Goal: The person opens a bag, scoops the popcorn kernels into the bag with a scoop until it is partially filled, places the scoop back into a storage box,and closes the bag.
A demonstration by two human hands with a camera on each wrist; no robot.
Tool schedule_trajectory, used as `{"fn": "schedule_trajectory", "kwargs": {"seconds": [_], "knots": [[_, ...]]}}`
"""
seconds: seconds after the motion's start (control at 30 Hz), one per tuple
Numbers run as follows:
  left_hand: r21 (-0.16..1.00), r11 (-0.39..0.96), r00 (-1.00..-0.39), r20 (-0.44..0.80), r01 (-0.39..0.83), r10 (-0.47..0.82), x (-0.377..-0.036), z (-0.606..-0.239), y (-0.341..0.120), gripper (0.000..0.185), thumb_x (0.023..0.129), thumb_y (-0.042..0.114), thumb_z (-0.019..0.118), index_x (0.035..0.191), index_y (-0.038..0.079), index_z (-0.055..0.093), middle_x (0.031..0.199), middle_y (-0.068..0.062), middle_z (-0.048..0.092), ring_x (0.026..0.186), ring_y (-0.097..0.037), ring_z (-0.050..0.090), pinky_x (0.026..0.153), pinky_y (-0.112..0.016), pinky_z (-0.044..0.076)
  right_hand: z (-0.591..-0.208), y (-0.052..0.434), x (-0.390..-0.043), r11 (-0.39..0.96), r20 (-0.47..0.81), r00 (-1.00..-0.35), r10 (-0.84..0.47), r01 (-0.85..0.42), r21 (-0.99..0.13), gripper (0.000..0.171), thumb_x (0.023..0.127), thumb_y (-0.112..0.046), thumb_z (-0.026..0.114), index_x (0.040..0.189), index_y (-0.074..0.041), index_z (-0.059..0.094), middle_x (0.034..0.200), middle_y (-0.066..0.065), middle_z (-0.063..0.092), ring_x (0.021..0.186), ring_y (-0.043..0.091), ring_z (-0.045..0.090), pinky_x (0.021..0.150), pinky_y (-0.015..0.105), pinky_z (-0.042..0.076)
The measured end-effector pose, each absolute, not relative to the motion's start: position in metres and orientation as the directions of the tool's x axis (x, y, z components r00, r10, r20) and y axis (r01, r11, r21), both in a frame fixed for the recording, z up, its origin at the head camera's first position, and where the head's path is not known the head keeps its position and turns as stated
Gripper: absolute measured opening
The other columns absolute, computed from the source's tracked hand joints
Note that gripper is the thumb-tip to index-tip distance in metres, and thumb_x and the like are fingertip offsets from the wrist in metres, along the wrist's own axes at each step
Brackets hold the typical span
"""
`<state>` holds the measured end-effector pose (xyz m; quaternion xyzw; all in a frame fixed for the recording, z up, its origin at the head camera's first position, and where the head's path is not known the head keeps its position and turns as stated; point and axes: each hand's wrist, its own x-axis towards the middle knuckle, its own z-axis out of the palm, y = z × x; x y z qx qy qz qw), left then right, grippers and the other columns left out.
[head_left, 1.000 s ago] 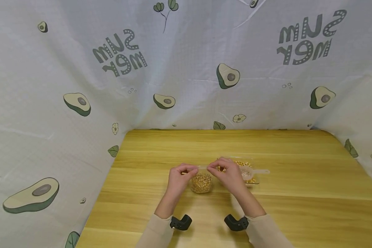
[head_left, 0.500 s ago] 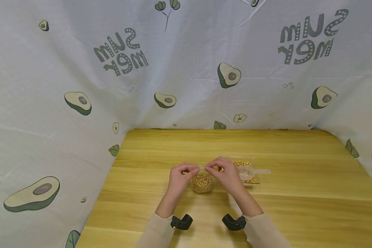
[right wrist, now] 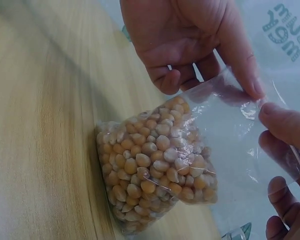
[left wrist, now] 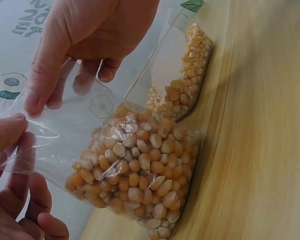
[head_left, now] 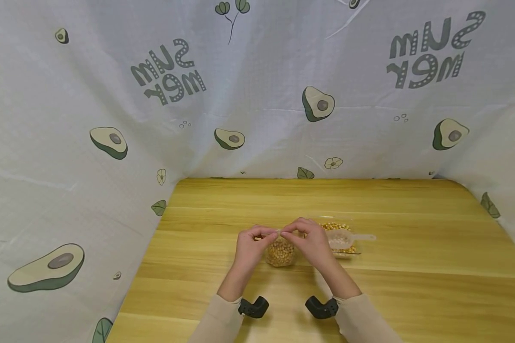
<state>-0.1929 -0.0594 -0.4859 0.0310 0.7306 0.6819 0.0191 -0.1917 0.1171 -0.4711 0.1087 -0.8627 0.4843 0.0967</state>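
A clear plastic bag (head_left: 280, 253) filled with corn kernels (left wrist: 135, 165) stands on the wooden table. My left hand (head_left: 249, 247) pinches its top edge between thumb and forefinger from the left. From the other side, my right hand (head_left: 310, 243) pinches the same top edge, the fingertips of both hands close together. The upper part of the bag (right wrist: 235, 130) is see-through film without kernels, drawn up above the corn. The wrist views show the other fingers of both hands curled loosely behind the film.
To the right of the bag, partly behind my right hand, is a clear rectangular container (head_left: 332, 217) of corn kernels. A pale scoop (head_left: 339, 239) lies in it, handle pointing right. A printed white curtain (head_left: 257, 157) hangs beyond the wooden table (head_left: 412, 238).
My right hand has slid left along the bag's top edge, bringing its fingertips next to those of my left hand. The left hand and the bag have hardly moved.
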Motion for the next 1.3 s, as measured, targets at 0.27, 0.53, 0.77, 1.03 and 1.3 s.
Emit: {"fn": "schedule_trajectory", "kwargs": {"seconds": [0.27,0.53,0.77,1.03,1.3], "knots": [[0.999,0.042,-0.998,0.003,0.006,0.055,-0.192,-0.483,-0.060,0.014,0.086,0.016,0.078,0.092,0.005,0.080,0.096,-0.009,0.071,0.085,-0.011,0.054,0.076,-0.026,0.044,-0.471,0.117,-0.192,0.487,0.262,-0.961,-0.086,-0.270,-0.831,0.014,0.087,-0.031,0.077,0.086,-0.018,0.080,0.087,-0.008,0.073,0.088,0.013,0.058,0.077,0.033,0.046],[0.998,0.063,-1.000,-0.006,-0.006,-0.001,-0.193,-0.482,-0.068,0.013,0.086,0.016,0.078,0.093,0.006,0.081,0.096,-0.011,0.072,0.087,-0.012,0.057,0.078,-0.027,0.045,-0.473,0.118,-0.193,0.505,0.252,-0.965,-0.070,-0.252,-0.825,0.013,0.088,-0.031,0.075,0.085,-0.020,0.080,0.087,-0.008,0.073,0.088,0.012,0.058,0.077,0.029,0.046],[0.998,0.056,-1.000,0.006,0.007,0.009,-0.194,-0.484,-0.069,0.012,0.085,0.013,0.078,0.092,0.004,0.080,0.091,-0.010,0.071,0.087,-0.012,0.060,0.079,-0.025,0.047,-0.472,0.116,-0.194,0.495,0.287,-0.952,-0.104,-0.299,-0.816,0.011,0.086,-0.028,0.078,0.089,-0.018,0.080,0.089,-0.008,0.074,0.091,0.014,0.060,0.080,0.035,0.048],[0.995,0.086,-0.998,0.039,0.042,0.041,-0.193,-0.486,-0.069,0.013,0.086,0.019,0.079,0.093,0.008,0.081,0.095,-0.011,0.071,0.086,-0.012,0.054,0.077,-0.026,0.042,-0.470,0.111,-0.194,0.499,0.290,-0.951,-0.103,-0.302,-0.812,0.009,0.088,-0.026,0.076,0.084,-0.017,0.079,0.088,-0.007,0.073,0.092,0.015,0.060,0.081,0.036,0.047],[0.997,0.066,-0.999,0.038,0.040,0.029,-0.193,-0.485,-0.069,0.013,0.085,0.015,0.079,0.093,0.005,0.080,0.097,-0.012,0.071,0.085,-0.011,0.053,0.076,-0.025,0.042,-0.470,0.113,-0.194,0.504,0.265,-0.958,-0.112,-0.285,-0.815,0.006,0.086,-0.021,0.078,0.090,-0.018,0.080,0.090,-0.004,0.074,0.094,0.018,0.062,0.082,0.041,0.049]]}}
